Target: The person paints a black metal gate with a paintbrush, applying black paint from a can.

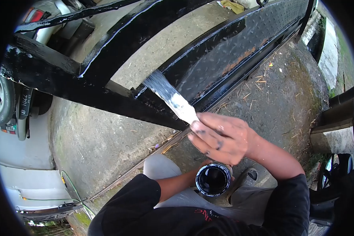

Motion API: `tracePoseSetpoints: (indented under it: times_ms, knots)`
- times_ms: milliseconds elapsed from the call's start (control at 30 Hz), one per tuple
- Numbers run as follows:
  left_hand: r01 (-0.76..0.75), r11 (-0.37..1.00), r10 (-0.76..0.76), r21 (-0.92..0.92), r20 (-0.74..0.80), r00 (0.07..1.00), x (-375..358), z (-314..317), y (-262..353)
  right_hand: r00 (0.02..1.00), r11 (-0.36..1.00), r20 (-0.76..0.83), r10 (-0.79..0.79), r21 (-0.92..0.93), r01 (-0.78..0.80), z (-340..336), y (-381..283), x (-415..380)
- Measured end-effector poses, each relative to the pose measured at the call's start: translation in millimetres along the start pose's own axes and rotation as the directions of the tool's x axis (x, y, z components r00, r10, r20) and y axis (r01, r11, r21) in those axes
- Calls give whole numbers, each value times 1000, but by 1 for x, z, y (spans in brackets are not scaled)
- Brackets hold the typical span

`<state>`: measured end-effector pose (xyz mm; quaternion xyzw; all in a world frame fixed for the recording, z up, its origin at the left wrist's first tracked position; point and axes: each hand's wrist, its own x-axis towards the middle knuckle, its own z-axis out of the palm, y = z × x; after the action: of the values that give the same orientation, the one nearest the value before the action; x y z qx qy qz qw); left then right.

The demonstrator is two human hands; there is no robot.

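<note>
My right hand (220, 137), its fingers smudged with dark paint, is closed around the handle of a paintbrush (179, 104). The brush is white near the grip and smeared dark towards the bristles, which reach the black metal gate (145, 100) by the corner of a curved bar. Below, my left hand (207, 162) is wrapped around a paint can (198, 185) held over my lap. Black paint (214, 179) fills part of the can, and its rim is streaked with pale drips. Most of my left hand is hidden behind the can.
A textured metal panel (228, 55) with rusty patches forms the gate's lower part. Concrete ground (106, 137) lies on both sides, with straw bits scattered on the right. Parked vehicles, one with a visible wheel (3, 100), stand at left. A green hose (69, 181) runs at lower left.
</note>
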<state>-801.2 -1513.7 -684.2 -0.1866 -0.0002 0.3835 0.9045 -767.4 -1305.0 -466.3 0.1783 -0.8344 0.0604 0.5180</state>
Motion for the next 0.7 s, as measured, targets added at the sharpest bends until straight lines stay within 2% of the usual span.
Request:
tracePoseSetpoints:
  times_ms: [33, 67, 167, 267, 333, 367, 400, 467, 500, 600, 700]
  knots:
    - [-11, 1000, 10, 2, 70, 997, 2, 12, -3, 999, 1000, 44, 5, -10, -5, 2, 3, 1]
    - [-8, 1000, 9, -13, 24, 1000, 2, 13, -1, 996, 1000, 84, 11, -23, -10, 3, 4, 0]
    - [0, 996, -13, -90, -140, 990, 3, 4, 8, 998, 999, 62, 9, 41, -12, 7, -2, -12]
    - [-34, 999, 41, 36, -228, 973, 1, -9, 7, 1000, 997, -12, 6, 73, -5, -7, -6, 0]
    - [-21, 999, 16, -32, -169, 986, 1, -6, 5, 998, 1000, -66, -18, 9, 19, -7, 1, 8]
    - [-20, 999, 14, -46, -127, 992, 3, -1, 2, 1000, 1000, 5, -4, 18, 4, -2, 5, 9]
    - [-18, 998, 12, -59, -86, 996, 4, 4, -1, 999, 999, -1, 34, 33, -34, -5, 6, 7]
    - [-67, 998, 67, -16, -10, 998, 3, 10, -1, 995, 993, -19, 96, 69, -95, -9, 12, 5]
    - [-87, 996, 87, 2, 24, 996, 2, 9, -1, 995, 997, -64, 72, 6, -71, -12, 13, 7]
    - [-54, 999, 53, 11, 28, 998, 7, 3, 10, 988, 996, -155, -9, 83, 22, -17, -4, 20]
    - [-38, 999, 36, 36, 35, 999, 8, 1, 10, 992, 993, -63, 109, 55, -106, -15, 7, 12]
